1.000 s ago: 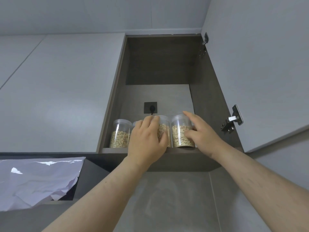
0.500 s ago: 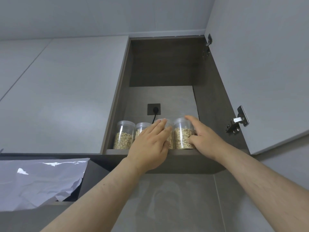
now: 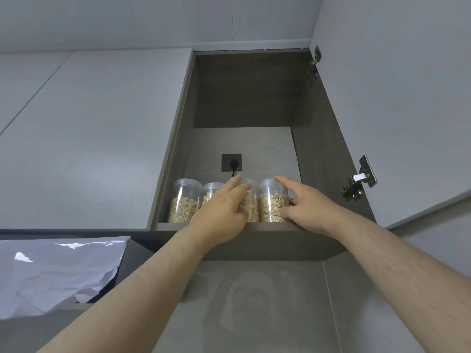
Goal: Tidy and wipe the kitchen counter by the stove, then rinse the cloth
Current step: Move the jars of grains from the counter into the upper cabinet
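When viewed from below, open wall cabinet [image 3: 244,93] at centre, door [image 3: 395,98] swung out to right. Crinkled shiny sheet [image 3: 56,273] at lower left. Four clear jars of oats in row at front edge of bottom shelf [image 3: 173,226]: leftmost jar [image 3: 184,202], second jar [image 3: 210,192], third jar [image 3: 251,207], rightmost jar [image 3: 271,202]. Left hand [image 3: 221,215] flat, fingers straight, laid against third jar. Right hand [image 3: 305,207] gripping rightmost jar, thumb on front, index up by top, other fingers round right side. Black socket [image 3: 225,159] with plug [image 3: 234,163] on back wall [image 3: 267,143] just above jars. Metal hinge [image 3: 359,182] on door.
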`<state>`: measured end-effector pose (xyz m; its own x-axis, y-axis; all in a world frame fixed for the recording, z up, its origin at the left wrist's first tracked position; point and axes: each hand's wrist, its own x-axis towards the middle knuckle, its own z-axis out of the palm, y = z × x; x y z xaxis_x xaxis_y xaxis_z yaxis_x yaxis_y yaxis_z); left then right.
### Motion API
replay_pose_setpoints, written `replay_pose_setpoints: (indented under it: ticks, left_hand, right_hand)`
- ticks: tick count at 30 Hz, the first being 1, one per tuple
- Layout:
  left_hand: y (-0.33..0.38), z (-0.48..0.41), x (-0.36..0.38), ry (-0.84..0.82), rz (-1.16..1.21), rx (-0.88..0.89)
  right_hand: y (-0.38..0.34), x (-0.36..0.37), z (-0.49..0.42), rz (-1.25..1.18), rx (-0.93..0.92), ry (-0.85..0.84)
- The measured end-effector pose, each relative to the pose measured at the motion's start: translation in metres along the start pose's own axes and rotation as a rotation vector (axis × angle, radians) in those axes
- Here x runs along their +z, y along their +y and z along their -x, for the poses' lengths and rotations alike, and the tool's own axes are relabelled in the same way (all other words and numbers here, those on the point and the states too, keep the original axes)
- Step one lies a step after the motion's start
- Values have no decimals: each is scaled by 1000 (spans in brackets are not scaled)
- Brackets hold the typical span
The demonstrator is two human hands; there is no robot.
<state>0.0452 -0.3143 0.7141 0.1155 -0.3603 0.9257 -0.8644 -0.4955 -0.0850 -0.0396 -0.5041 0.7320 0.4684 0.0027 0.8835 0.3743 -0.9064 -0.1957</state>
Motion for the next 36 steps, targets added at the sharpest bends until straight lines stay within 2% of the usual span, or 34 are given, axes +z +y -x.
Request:
replay_pose_setpoints:
  ticks: [4, 14, 18, 23, 27, 32, 36]
  left_hand:
    - [-2, -2, -4, -20, 116, -26]
    - [-9, -5, -6, 7, 153, -54]
    - [-8, -2, -3, 10, 169, -51]
    - [2, 21, 1, 146, 113, 2]
    - [16, 60, 4, 186, 237, 17]
    - [40, 121, 11, 246, 434, 40]
    - [55, 176, 36, 198, 573, 18]
  right_hand:
    - [4, -2, -1, 6, -6, -24]
    - [1, -2, 2, 19, -38, -34]
    - [-9, 3, 15, 122, -74, 44]
    - [-15, 10, 46, 133, -127, 177]
    - [-13, 18, 85, 90, -139, 224]
    - [-9, 28, 154, -47, 5, 217]
    - [8, 44, 225, -124, 183, 236]
